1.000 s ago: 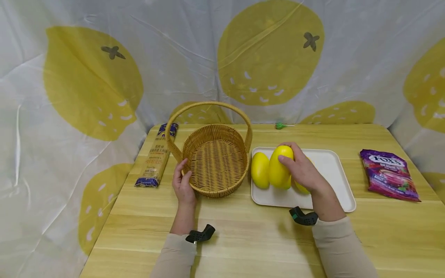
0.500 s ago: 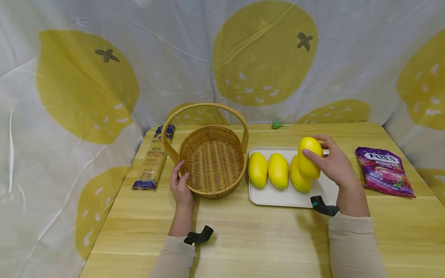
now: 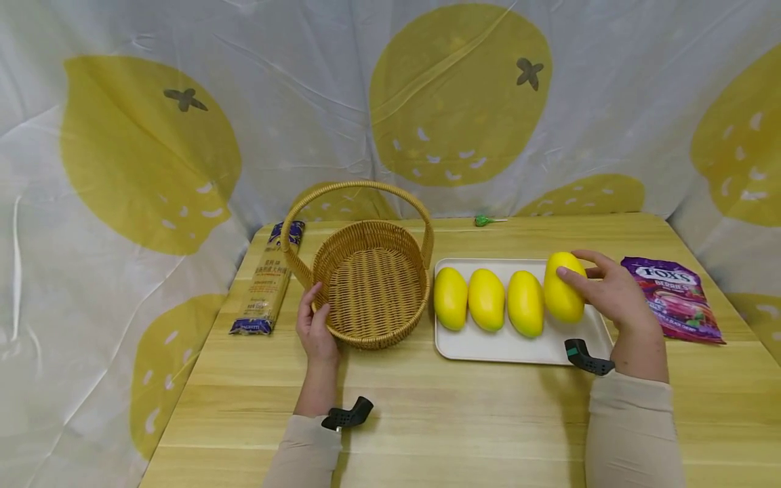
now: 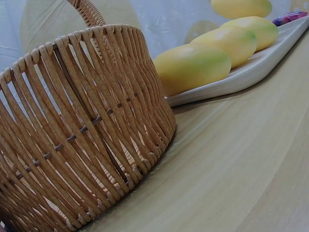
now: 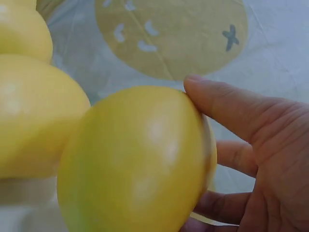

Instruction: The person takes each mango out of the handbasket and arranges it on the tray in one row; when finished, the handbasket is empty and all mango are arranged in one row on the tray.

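Note:
My right hand (image 3: 616,288) grips a yellow mango (image 3: 564,288), thumb on its near side and fingers behind, over the right part of a white tray (image 3: 488,349). Three more mangoes stand in a row on the tray: one at the left end (image 3: 451,298), one beside it (image 3: 487,299) and one closest to the held mango (image 3: 526,303). In the left wrist view the held mango (image 4: 241,7) shows above the others. My left hand (image 3: 317,332) holds the near left rim of a wicker basket (image 3: 372,291), its thumb over the edge. Bare weave shows inside the basket.
A spaghetti packet (image 3: 264,285) lies left of the basket. A purple candy bag (image 3: 680,301) is right of the tray, partly behind my right hand. A green lollipop (image 3: 482,221) lies at the table's back edge, before a lemon-print curtain (image 3: 457,102).
My right hand has carried its mango rightward from above the row's left part, past the third mango, and lowered it toward the tray's right part. The left hand stays on the basket.

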`<action>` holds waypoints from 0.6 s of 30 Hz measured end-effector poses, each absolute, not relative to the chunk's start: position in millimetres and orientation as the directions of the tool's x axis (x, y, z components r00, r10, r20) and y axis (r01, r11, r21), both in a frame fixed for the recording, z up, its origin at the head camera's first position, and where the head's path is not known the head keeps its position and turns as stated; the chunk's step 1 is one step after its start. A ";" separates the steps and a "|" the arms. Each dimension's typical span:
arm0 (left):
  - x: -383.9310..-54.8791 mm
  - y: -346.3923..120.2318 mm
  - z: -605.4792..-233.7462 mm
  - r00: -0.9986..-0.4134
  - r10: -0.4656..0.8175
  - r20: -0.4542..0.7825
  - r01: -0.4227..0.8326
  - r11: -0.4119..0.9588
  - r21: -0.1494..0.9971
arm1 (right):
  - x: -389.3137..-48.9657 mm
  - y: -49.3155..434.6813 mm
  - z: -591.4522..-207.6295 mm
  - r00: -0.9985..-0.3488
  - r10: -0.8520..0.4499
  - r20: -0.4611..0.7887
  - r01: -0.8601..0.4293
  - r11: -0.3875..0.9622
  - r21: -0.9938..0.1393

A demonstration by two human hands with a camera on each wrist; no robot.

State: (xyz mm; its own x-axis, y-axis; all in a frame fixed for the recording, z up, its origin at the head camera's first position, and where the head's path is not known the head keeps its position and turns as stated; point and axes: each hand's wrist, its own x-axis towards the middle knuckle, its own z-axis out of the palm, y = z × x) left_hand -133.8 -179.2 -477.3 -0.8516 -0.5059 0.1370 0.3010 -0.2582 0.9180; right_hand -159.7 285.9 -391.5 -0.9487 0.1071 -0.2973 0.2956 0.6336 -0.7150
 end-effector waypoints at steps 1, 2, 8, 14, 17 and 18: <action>-133.6 -179.1 -477.5 -0.852 -0.504 0.138 0.302 -0.259 0.918 | -159.8 288.4 -392.8 -0.945 0.109 -0.310 0.306 0.633 -0.711; -133.5 -179.0 -477.7 -0.853 -0.504 0.138 0.301 -0.258 0.918 | -159.9 290.8 -394.2 -0.940 0.110 -0.322 0.316 0.631 -0.709; -134.6 -179.3 -479.9 -0.847 -0.514 0.135 0.297 -0.246 0.923 | -161.9 299.1 -402.2 -0.918 0.103 -0.383 0.360 0.623 -0.695; -134.7 -178.9 -479.4 -0.846 -0.516 0.134 0.300 -0.252 0.920 | -163.1 302.1 -409.2 -0.923 0.082 -0.375 0.333 0.660 -0.674; -134.6 -178.8 -479.2 -0.846 -0.516 0.136 0.302 -0.254 0.919 | -163.8 303.3 -411.5 -0.920 0.085 -0.382 0.336 0.671 -0.660; -134.5 -178.8 -479.2 -0.846 -0.515 0.137 0.304 -0.255 0.918 | -164.3 304.0 -412.4 -0.918 0.083 -0.387 0.337 0.677 -0.654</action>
State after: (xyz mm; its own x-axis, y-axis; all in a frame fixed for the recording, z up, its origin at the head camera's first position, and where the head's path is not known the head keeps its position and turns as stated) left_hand -134.5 -178.8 -479.2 -0.8461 -0.5152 0.1367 0.3036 -0.2549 0.9181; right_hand -164.3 304.0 -412.4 -0.9182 0.0834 -0.3872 0.3373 0.6773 -0.6539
